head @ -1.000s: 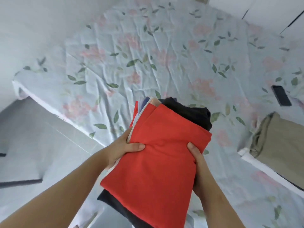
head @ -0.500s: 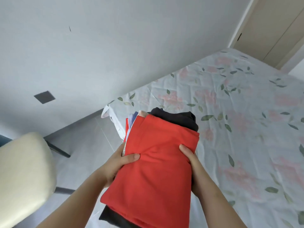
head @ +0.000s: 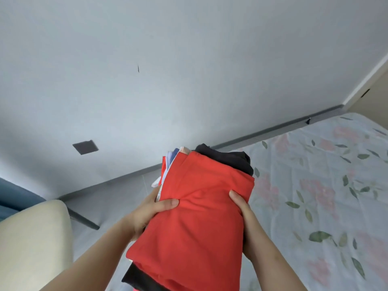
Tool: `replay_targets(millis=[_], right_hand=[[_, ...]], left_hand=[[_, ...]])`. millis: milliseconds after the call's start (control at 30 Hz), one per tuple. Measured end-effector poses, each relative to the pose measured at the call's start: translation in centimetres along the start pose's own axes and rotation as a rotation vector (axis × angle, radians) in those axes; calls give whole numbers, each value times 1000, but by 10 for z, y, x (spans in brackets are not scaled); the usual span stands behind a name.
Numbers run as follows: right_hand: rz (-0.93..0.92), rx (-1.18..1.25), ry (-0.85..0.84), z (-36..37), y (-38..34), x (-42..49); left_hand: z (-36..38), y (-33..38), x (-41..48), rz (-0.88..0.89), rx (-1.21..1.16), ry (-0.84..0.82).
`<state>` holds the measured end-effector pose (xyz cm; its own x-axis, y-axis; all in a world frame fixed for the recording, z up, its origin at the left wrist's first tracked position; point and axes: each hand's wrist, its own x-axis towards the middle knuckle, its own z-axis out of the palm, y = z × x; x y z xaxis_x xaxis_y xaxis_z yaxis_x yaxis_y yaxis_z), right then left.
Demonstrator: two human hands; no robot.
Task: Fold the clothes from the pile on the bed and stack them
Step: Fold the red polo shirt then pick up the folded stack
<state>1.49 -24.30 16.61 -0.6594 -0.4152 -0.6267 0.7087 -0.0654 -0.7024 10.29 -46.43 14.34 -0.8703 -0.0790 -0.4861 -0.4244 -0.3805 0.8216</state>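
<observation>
I hold a stack of folded clothes (head: 195, 227) in front of me, lifted off the bed. A red garment lies on top, a black one (head: 226, 159) shows beneath at the far end, and blue, white and peach edges stick out on the left. My left hand (head: 151, 208) grips the stack's left side with the thumb on the red cloth. My right hand (head: 241, 208) grips the right side, thumb on top. The bed (head: 327, 185), with its pale floral sheet, lies to the right.
A cream cushioned chair (head: 33, 244) stands at the lower left, with a blue seat (head: 14, 196) behind it. A white wall (head: 168, 70) with a dark square plate (head: 85, 147) fills the upper view. Grey floor runs between wall and bed.
The view has swung left, from the bed toward the wall and chair. Both hands keep the same grip on the stack, which has come away from above the bed.
</observation>
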Motion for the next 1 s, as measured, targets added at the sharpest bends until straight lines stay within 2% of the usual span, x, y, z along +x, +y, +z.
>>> replay_targets(millis=[233,467,667,867,1000], right_hand=[[-48,39,46,99,-42,129],[-104,244,192,175,-83,225],[-158,440,349,169,-120,274],[-254,578,437,134,-175,320],[-279,632,578,102,-212,337]], left_hand=[[-111,93,105,-2,69,-18],[-186,200,228,-69,273,-210],[-163,253,332,-163,414,-413],[-100,298,434,-192,541,-589],[-50,315,495,-214,593,-713]])
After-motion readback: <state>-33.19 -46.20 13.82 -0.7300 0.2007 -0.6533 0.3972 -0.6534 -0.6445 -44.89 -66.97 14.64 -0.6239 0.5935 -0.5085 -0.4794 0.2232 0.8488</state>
